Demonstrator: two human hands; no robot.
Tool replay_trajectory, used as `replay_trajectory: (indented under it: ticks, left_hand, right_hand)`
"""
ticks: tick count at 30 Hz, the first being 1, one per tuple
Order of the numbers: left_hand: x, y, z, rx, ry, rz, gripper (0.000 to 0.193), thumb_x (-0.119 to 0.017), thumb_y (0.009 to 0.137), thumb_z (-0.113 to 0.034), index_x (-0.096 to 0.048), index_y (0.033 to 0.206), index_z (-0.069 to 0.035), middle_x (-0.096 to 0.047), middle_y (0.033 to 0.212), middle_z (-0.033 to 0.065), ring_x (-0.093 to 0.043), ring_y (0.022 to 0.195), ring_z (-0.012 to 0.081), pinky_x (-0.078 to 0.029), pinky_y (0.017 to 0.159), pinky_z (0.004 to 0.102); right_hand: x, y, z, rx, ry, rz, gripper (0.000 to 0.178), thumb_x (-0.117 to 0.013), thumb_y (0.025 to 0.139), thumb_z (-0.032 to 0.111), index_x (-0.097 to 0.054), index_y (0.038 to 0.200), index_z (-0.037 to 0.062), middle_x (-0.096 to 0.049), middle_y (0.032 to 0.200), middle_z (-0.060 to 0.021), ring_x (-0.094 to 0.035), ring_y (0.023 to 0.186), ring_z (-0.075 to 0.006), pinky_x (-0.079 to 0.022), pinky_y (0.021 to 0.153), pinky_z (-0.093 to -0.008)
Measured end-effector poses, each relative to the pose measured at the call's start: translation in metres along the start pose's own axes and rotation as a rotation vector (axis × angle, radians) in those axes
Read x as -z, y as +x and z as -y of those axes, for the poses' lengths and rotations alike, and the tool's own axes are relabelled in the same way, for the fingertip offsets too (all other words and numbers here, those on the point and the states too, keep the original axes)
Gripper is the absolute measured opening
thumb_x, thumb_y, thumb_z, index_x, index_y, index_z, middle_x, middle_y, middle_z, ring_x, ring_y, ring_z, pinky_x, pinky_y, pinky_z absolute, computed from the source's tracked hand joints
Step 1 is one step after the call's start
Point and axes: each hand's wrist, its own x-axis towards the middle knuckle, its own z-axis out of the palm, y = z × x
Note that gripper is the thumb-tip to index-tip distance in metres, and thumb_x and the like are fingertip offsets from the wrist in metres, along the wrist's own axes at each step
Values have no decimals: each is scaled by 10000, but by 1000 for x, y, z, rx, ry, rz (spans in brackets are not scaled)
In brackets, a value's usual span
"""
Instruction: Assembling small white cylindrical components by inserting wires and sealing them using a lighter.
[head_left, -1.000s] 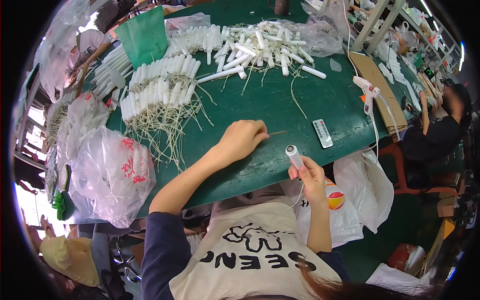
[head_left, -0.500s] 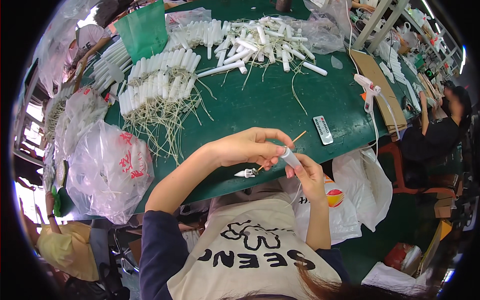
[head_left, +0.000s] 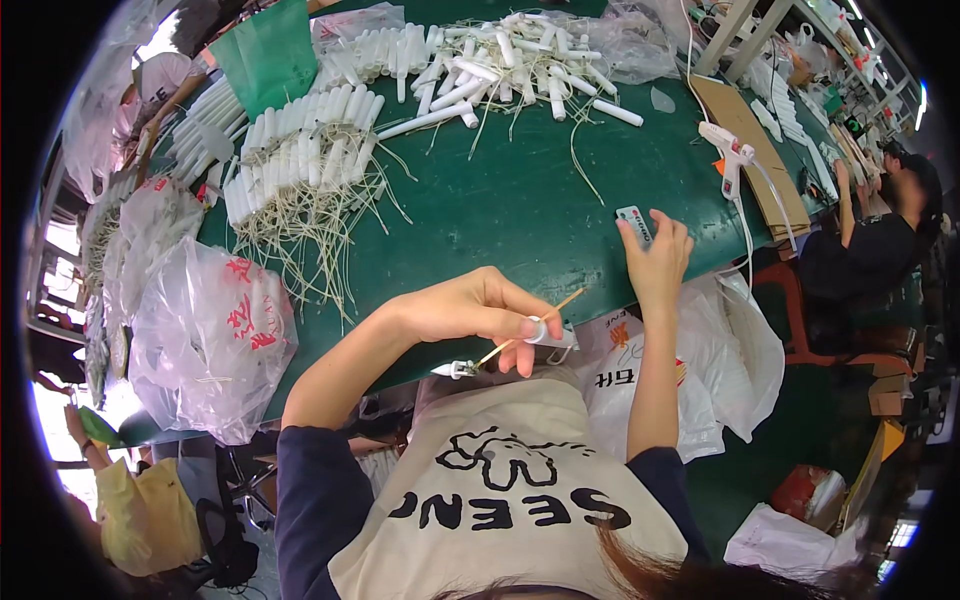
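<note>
My left hand point(head_left: 488, 312) is closed on a white plastic candle tube point(head_left: 545, 332) and a thin wooden stick point(head_left: 572, 298). By the stick's lower end is a small white flame-shaped bulb piece point(head_left: 455, 369) with a darker base. The tube points toward my body, its far end partly hidden by my fingers. Over at the table's right, my right hand point(head_left: 658, 262) has its fingers apart around a small flat pale remote control point(head_left: 632, 217). The remote lies on the green table; its lower part is covered by the hand.
Piles of white candle tubes with pale wires point(head_left: 300, 190) lie at the back and left. A green bag point(head_left: 265, 60) stands behind them. A clear plastic bag point(head_left: 215, 340) is at the left edge. The white glue gun point(head_left: 730, 160) and cardboard point(head_left: 745, 150) are at right.
My right hand has let go of the tube and moved up and right to the remote. The left hand keeps the tube and stick, slightly lower and further left.
</note>
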Motion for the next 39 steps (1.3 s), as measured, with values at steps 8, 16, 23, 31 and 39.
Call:
replay_trajectory:
  ticks: [8,16,23,31,39]
  left_hand:
    - [-1,-7,4,-24,6,-19,287,-607,848,-177,-628,1027,47,-662,715,151,-600,581,146,-492,571,259]
    - [-2,-3,8,21,32,-49,272,-595,854,-166,-630,1022,45,-660,713,144,-618,602,155,-501,569,261]
    - [-2,-3,10,30,43,-46,279,-588,867,-173,-628,1032,48,-661,734,147,-653,651,176,-524,590,266]
    - [-6,-1,7,34,53,-39,284,-596,867,-171,-625,1037,55,-658,738,153,-664,674,193,-528,585,272]
    - [-4,-1,9,40,54,-47,278,-590,870,-167,-627,1032,55,-655,737,152,-663,673,192,-527,587,270]
  right_hand:
    - [-9,5,-12,-88,-145,134,442,-729,753,298,-573,1048,9,-604,1029,-165,-556,954,-331,-451,822,-420]
    - [18,0,-9,-93,458,266,371,-720,764,125,-525,1046,-17,-653,802,-94,-620,632,-174,-484,580,-276]
    - [57,-7,13,-281,996,719,99,-549,900,89,-551,938,-3,-614,703,-63,-531,478,-92,-415,442,-218]
    - [58,-9,2,-206,925,919,263,-465,960,218,-571,832,14,-605,623,-51,-492,413,-78,-384,394,-225]
    - [53,-6,6,-214,754,747,293,-488,947,228,-577,764,18,-580,555,-38,-484,401,-71,-375,392,-222]
